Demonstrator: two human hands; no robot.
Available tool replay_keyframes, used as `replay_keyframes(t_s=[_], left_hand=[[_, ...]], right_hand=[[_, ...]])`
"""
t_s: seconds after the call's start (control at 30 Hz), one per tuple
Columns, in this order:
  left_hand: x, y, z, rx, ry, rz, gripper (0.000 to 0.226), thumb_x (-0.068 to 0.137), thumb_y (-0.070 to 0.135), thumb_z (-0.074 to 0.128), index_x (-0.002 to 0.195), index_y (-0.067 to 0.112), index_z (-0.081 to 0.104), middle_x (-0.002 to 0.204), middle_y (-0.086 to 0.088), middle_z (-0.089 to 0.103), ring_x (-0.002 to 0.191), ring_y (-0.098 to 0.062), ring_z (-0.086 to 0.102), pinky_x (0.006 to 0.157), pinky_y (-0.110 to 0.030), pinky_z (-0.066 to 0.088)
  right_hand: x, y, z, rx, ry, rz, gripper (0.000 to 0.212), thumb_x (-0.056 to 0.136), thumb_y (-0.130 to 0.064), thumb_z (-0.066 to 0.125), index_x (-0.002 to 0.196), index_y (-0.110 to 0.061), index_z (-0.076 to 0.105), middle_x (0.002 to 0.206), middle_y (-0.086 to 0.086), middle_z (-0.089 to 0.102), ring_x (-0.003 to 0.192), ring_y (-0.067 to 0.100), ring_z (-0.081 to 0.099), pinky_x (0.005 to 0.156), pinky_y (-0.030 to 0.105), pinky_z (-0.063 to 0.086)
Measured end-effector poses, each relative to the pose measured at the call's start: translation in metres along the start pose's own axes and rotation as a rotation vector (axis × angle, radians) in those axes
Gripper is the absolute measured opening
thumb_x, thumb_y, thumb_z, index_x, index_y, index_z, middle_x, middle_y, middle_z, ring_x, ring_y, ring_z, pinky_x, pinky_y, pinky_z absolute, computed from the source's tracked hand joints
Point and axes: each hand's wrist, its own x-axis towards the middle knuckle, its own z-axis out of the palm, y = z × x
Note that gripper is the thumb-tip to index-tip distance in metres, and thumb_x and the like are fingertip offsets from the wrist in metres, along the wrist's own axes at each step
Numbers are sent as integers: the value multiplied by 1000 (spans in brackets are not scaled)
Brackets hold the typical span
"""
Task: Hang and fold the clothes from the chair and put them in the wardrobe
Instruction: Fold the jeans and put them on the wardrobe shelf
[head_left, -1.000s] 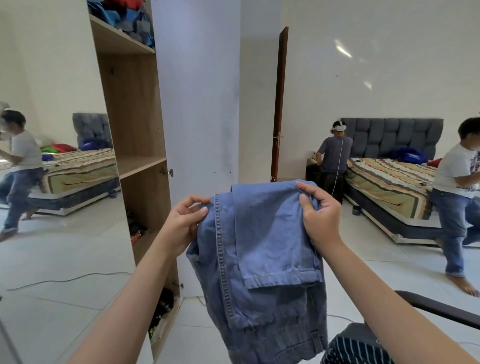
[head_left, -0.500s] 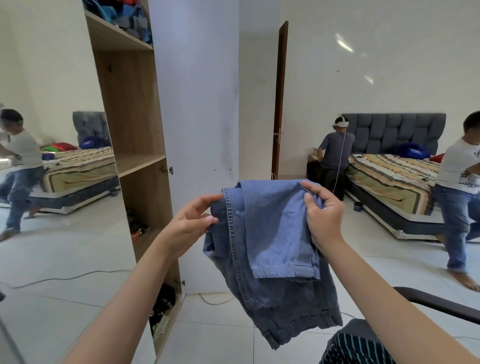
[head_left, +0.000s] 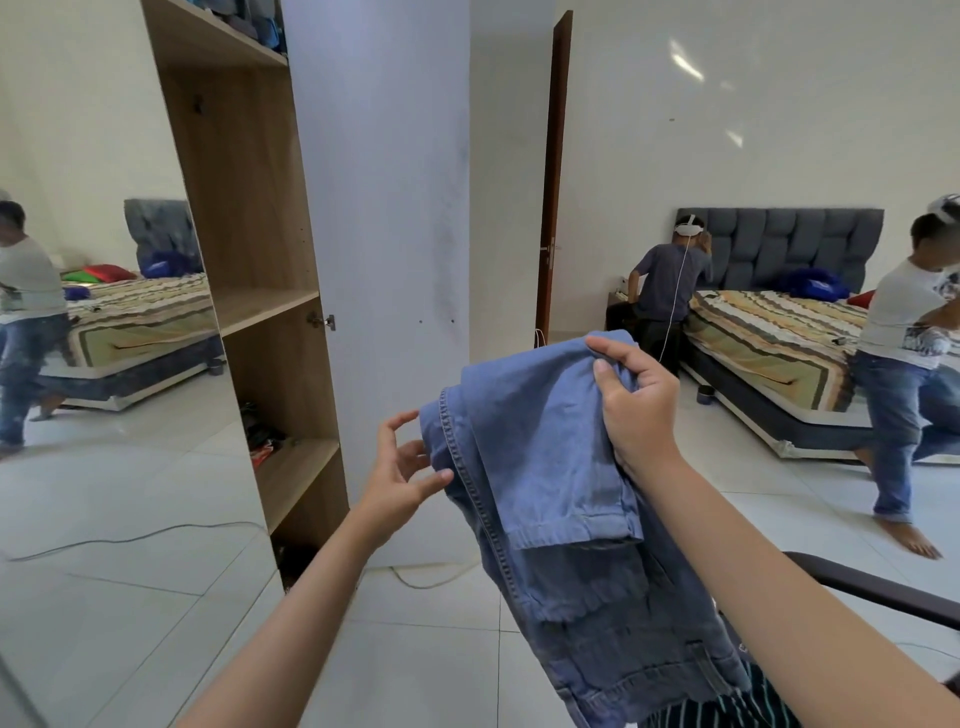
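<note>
Folded blue jeans (head_left: 545, 467) hang in front of me, and my right hand (head_left: 636, 405) pinches their top right corner. My left hand (head_left: 402, 478) is open just left of the jeans, its fingertips at the stitched edge without gripping it. The wardrobe (head_left: 249, 260) stands at the left with its white door (head_left: 384, 234) swung open and wooden shelves showing. The dark chair arm (head_left: 872, 592) crosses the lower right, with a striped garment (head_left: 727, 712) lying on the seat below the jeans.
A mirror (head_left: 93, 322) at the left reflects the room. A bed (head_left: 769, 353) stands at the right, with one person (head_left: 670, 291) beside it and another (head_left: 909, 364) walking. A cable (head_left: 130, 540) runs over the white tiled floor. A brown door (head_left: 553, 182) is ajar.
My left hand has let go of the jeans and opened. The jeans now hang from my right hand alone and have swung to the right and lower.
</note>
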Motion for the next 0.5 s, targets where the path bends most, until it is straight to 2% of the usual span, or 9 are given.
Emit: replay_keyframes(t_s=[0.07,0.1,0.17,0.2,0.27,0.3,0.33,0.43,0.5], left_hand=[[-3,-9,10,152,0,-5,84,78,24,75,133,44,14,114,8,63,109,-11,61,105,-39,38],[-4,-11,16,209,15,5,89,79,25,74,135,45,8,111,12,63,108,-8,61,104,-34,36],[-6,-9,26,235,49,60,91,82,18,71,137,47,5,105,13,64,101,-8,65,97,-25,42],[-6,-7,28,230,55,96,88,83,13,68,137,48,8,104,11,64,98,-11,66,93,-25,48],[-7,0,27,164,34,154,76,87,5,60,137,46,20,105,-3,65,94,-26,67,85,-41,57],[-7,3,26,103,8,164,68,89,2,55,137,42,28,107,-11,64,95,-33,66,83,-49,56],[-7,7,24,32,-20,165,62,90,-3,51,136,37,37,111,-14,64,99,-36,65,84,-51,55],[-6,18,23,-169,-30,96,51,92,-11,43,131,21,49,127,-13,59,114,-26,61,95,-42,51],[-6,23,22,-283,11,45,43,93,-2,48,132,15,47,132,-12,56,117,-24,58,98,-37,49]], right_hand=[[2,-1,-2,-11,2,-16,29,90,7,54,102,-16,68,98,-12,67,94,-9,63,83,7,46],[3,-1,-4,-19,5,-18,29,90,7,54,102,-15,68,98,-13,67,94,-9,63,84,7,45],[5,1,-7,-41,14,-12,29,90,6,54,102,-16,68,97,-13,67,94,-9,63,84,8,46],[5,4,-9,-54,22,-6,29,90,6,54,102,-16,68,97,-12,67,94,-8,63,85,8,46],[7,9,-14,-75,46,15,28,90,4,55,102,-17,68,97,-11,68,95,-4,63,88,11,47],[8,11,-17,-81,58,29,28,90,4,55,102,-17,69,98,-11,68,96,-3,63,90,12,47],[8,12,-20,-86,65,39,28,90,4,55,102,-17,69,97,-12,67,96,-3,62,91,12,46],[8,15,-24,-93,73,56,29,90,4,54,101,-18,68,97,-12,67,96,-4,61,92,12,46],[7,17,-25,-81,77,66,28,90,3,54,102,-18,69,98,-11,67,98,-2,61,92,12,46]])
